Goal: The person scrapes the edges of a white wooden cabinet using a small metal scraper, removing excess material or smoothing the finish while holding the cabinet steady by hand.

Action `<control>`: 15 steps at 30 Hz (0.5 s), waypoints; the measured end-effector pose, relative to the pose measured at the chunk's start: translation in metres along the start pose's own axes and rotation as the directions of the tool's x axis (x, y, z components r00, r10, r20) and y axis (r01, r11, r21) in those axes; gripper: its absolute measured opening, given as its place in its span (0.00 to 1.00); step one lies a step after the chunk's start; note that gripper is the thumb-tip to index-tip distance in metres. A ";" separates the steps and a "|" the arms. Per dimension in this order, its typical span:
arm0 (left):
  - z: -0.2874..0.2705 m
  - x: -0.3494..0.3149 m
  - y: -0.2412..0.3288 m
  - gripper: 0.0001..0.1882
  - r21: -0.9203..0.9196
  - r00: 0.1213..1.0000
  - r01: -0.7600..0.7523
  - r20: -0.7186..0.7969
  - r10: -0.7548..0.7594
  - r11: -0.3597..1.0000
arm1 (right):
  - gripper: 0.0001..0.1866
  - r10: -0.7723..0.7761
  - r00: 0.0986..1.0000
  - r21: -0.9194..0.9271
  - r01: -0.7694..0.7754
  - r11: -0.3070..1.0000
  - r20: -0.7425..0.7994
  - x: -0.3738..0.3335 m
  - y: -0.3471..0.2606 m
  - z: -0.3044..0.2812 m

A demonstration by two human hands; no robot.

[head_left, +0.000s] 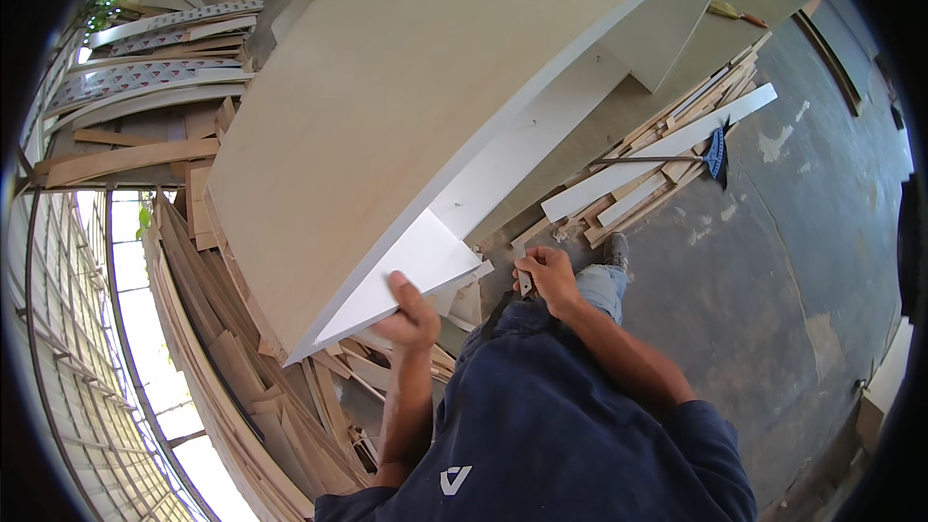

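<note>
A big box-like furniture piece with a plain beige panel (387, 87) on top slants across the view. At its near end is a white inner panel (411, 256). My left hand (410, 319) holds that panel's near edge, thumb on the white face and the other fingers hidden beneath. Close to my body, clear of the furniture, my right hand (551, 280) is closed around a small flat grey tool (523, 275), upright in the fingers. Its exact kind is too small to make out.
Wood strips (667, 150) lie on the floor ahead to the right, a blue broom (715, 157) across them. Long boards (222, 338) lean beside a barred window (77, 348) at left. Stacked offcuts (155, 87) fill the far left. Grey floor (715, 329) spreads to the right.
</note>
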State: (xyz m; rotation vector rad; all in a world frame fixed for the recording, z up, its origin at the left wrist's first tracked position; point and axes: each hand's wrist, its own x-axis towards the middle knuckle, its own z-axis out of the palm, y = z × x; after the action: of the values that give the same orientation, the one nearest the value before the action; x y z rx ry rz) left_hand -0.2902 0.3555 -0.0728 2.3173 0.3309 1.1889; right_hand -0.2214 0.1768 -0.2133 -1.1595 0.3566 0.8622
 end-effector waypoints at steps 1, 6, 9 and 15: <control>0.012 -0.016 0.001 0.17 -0.055 0.994 0.100 0.044 -0.098 0.993 | 0.08 0.003 1.000 0.002 -0.003 1.000 -0.011 0.001 0.000 -0.007; 0.050 -0.109 -0.079 0.14 0.179 0.910 0.130 0.369 -0.189 0.975 | 0.08 0.026 0.999 -0.090 -0.024 0.996 0.021 0.018 -0.004 -0.026; 0.075 -0.127 -0.086 0.14 0.200 0.885 0.162 0.403 -0.232 0.966 | 0.10 -0.092 0.994 -0.356 0.109 0.928 0.065 0.037 0.013 -0.030; 0.088 -0.141 -0.089 0.12 0.447 0.817 0.116 0.465 -0.341 0.887 | 0.14 -0.216 0.921 -0.681 0.385 0.623 0.323 0.042 0.019 0.006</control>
State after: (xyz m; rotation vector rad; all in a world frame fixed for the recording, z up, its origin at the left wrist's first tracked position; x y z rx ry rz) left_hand -0.3003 0.3409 -0.2601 2.7350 0.6794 0.3330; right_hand -0.2101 0.2015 -0.2506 -1.7969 -0.4256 0.8312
